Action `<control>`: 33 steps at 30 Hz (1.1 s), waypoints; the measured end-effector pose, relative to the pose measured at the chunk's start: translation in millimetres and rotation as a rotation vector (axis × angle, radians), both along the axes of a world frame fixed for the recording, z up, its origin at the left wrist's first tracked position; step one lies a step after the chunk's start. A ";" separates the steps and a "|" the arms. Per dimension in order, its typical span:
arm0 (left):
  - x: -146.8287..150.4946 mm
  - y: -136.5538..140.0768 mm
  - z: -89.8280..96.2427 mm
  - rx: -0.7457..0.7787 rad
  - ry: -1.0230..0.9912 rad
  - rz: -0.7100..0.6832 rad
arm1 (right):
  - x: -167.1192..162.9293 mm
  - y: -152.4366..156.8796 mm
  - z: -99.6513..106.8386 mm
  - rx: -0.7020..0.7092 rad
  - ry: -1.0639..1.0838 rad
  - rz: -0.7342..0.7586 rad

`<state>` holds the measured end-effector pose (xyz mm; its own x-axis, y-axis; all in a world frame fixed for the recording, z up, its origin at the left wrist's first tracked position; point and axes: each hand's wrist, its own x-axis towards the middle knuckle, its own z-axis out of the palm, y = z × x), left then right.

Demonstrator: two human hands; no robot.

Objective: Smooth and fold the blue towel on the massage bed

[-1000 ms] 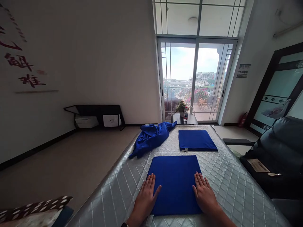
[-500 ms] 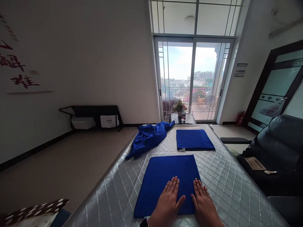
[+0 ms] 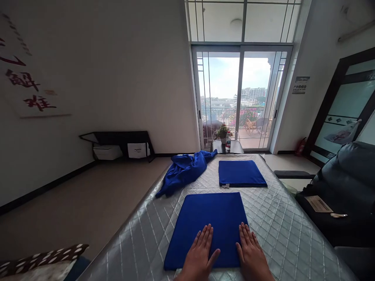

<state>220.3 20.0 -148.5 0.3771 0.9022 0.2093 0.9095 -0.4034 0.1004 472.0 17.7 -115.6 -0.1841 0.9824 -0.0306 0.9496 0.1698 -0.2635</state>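
A folded blue cloth (image 3: 211,212) lies flat on the silver quilted table cover (image 3: 287,222) in front of me. My left hand (image 3: 200,249) rests palm down on its near part, fingers stretched out. Flat along the cloth's right edge lies my right hand (image 3: 250,246), its fingers also straight and the thumb apart. Behind it is a second folded blue cloth (image 3: 241,173) with a small white tag at its near edge. To the left of that one sits a crumpled blue cloth (image 3: 186,169) in a loose heap.
A black armchair (image 3: 351,187) stands at the right with a card (image 3: 318,203) on its seat. Beyond the far end are a small table with a plant (image 3: 223,132) and a bottle (image 3: 228,141). A polka-dot fabric (image 3: 43,259) shows at the lower left.
My left hand has slid to the left and slightly toward me over the cloth. My right hand has stayed at nearly the same place. The view has shifted a little.
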 end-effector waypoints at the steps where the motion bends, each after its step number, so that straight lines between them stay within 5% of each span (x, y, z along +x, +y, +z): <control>1: -14.3 -2.3 -3.0 -0.011 0.000 0.058 | 0.2 -0.3 -0.1 -0.001 -0.001 0.002; 8: -81.3 -27.6 -8.3 -0.117 -0.031 0.313 | -0.4 -0.9 -4.0 0.021 0.011 -0.001; 18: -76.1 -34.7 5.7 -0.158 -0.120 0.347 | -4.1 -2.1 6.9 -0.010 -0.022 -0.009; 25: -80.6 -32.9 -4.7 -0.077 -0.107 0.329 | -4.6 -0.1 18.4 -0.034 -0.044 0.011; 33: -78.4 -30.7 -10.2 -0.050 -0.081 0.350 | -19.2 50.4 47.3 -0.014 -0.107 0.008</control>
